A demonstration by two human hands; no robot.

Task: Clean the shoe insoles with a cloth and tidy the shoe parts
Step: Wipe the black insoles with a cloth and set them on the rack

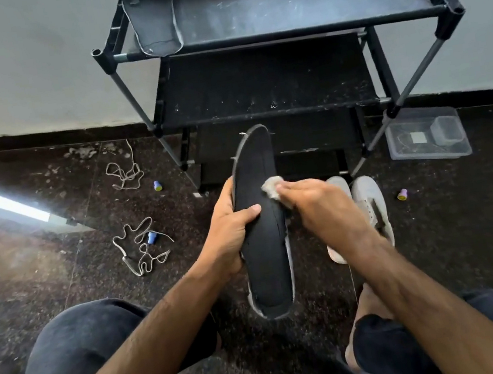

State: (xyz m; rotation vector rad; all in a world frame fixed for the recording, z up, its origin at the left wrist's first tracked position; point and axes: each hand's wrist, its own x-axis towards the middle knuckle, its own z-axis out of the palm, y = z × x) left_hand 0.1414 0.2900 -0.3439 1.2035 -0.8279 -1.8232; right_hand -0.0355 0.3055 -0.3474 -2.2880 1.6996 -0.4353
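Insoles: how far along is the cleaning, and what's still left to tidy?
Done, seemingly: one insole already lies on the rack's top shelf. In hand: the left hand grips the second insole while the right hand rubs it with the cloth. Left: two laces lie loose on the floor, and the shoes sit unassembled.

The insole (262, 226) was black with a pale grey rim, and the cloth (271, 187) against it was a mottled grey-beige. A second insole (152, 18), dark grey with a lighter edge, lay on the black shoe rack (278, 25), whose shelves were flecked with whitish dust and whose poles were grey. The floor (60, 278) was dark speckled brown, strewn with off-white laces (140, 247), a blue cap (151, 237), two purple-and-yellow caps (158, 185), white shoes (368, 200) and a clear box (428, 135).
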